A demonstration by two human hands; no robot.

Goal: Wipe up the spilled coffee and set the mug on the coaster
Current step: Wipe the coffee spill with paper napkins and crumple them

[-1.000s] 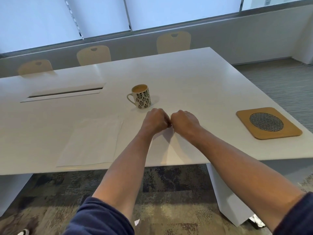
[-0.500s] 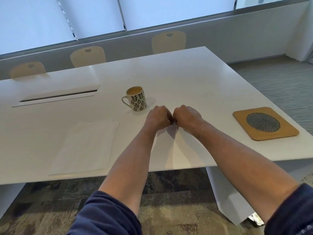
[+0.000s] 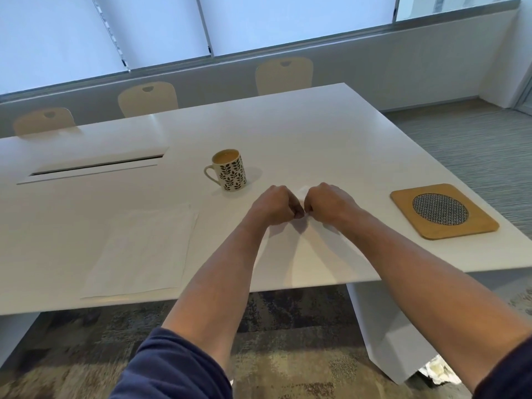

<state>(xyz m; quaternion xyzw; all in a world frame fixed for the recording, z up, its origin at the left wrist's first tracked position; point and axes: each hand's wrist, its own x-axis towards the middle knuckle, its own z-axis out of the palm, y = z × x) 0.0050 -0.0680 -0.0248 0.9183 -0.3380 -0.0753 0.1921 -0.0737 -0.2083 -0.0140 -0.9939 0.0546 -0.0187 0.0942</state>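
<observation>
Left hand (image 3: pixel 275 205): curling closed, knuckles up, pinching a bit of white tissue (image 3: pixel 304 192) that is showing between the two hands
Right hand (image 3: pixel 328 204): curling closed beside the left, fingertips meeting on the same tissue
Mug (image 3: pixel 229 169): standing upright on the desk (image 3: pixel 316 133), holding coffee, just beyond the left hand
Coaster (image 3: pixel 443 210): lying bare near the desk's right edge, well apart from the mug
Paper sheet (image 3: pixel 144 249): lying flat to the left
</observation>
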